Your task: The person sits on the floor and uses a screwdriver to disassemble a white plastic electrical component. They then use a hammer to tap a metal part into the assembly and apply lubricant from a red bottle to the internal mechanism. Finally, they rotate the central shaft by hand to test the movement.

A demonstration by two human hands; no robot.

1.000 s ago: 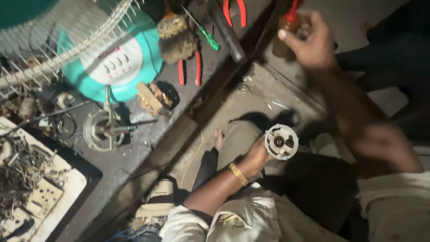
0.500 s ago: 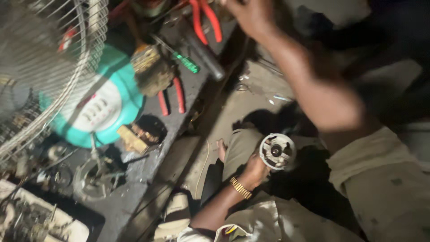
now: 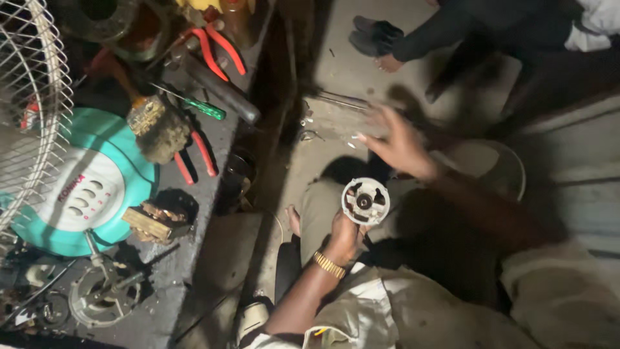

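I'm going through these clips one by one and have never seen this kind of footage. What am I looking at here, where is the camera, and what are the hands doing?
There is no machine: a person works with bare hands, and the single camera sits on their head, looking down. The left hand, with a gold bracelet at the wrist, holds a round white motor part with a dark centre over the lap. The right hand is open, empty and blurred, stretched out above the concrete floor. On the left, a dark workbench carries a teal and white fan base, a white wire fan guard, red-handled pliers, a green-handled screwdriver and a worn brush. At the top, another person's foot shows.
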